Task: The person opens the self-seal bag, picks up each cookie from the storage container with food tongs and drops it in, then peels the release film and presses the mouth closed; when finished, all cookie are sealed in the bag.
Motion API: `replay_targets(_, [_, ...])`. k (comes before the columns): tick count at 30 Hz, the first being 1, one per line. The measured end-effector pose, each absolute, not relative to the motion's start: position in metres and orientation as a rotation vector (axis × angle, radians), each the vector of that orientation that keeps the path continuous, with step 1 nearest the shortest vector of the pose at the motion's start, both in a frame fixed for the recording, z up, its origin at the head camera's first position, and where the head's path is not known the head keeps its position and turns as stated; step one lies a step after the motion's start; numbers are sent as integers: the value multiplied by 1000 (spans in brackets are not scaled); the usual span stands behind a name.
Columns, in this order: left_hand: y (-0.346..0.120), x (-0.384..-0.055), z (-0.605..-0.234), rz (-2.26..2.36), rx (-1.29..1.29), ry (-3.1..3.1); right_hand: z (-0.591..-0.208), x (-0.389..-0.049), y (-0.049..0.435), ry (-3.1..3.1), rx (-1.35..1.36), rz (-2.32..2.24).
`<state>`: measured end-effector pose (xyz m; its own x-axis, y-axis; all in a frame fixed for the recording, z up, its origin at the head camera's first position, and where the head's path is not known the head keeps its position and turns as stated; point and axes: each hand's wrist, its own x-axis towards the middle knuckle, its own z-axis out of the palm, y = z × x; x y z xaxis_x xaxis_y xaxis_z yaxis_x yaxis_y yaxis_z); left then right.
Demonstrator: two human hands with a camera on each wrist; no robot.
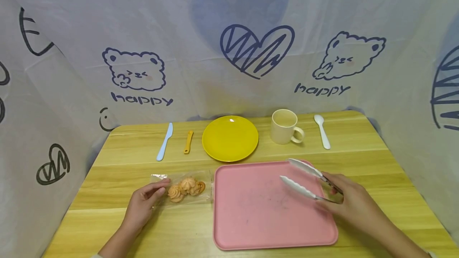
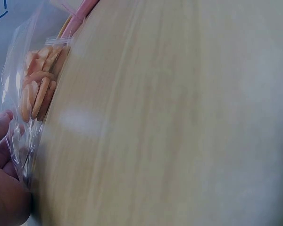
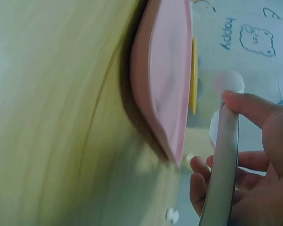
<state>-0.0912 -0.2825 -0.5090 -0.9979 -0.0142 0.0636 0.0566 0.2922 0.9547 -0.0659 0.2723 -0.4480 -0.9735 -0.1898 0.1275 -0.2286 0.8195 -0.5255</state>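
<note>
My left hand (image 1: 140, 207) pinches the bag (image 1: 207, 196); my right hand (image 1: 354, 199) grips parted tongs (image 1: 305, 167) over the tray (image 1: 265, 228). I judge this setup, next needing access to the cookies (image 1: 188, 185).

Cookie bag (image 1: 199, 199): in left grip (image 1: 142, 204), left of pink tray (image 1: 265, 218)
Tongs (image 1: 298, 186): in right grip (image 1: 353, 200), over tray
Plate (image 1: 230, 138): beyond tray

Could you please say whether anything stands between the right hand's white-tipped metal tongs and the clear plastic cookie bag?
Nothing upright shows; only the low pink rectangular tray lies between the tongs and the bag.
</note>
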Motion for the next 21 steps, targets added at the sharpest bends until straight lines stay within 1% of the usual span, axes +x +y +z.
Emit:
replay_targets(5, [-283,-91,-509,-1831,-39,-2481,-447,-61,289,-2987,191,836])
replay_targets(12, [-283,-91,-508,-1826,-46,-2485,-449,-58,319,-3096,-112,845])
replay_targets(21, [-282,-90,-507,-1832,-34,-2490,-467,-54,349,-3021,-223,797])
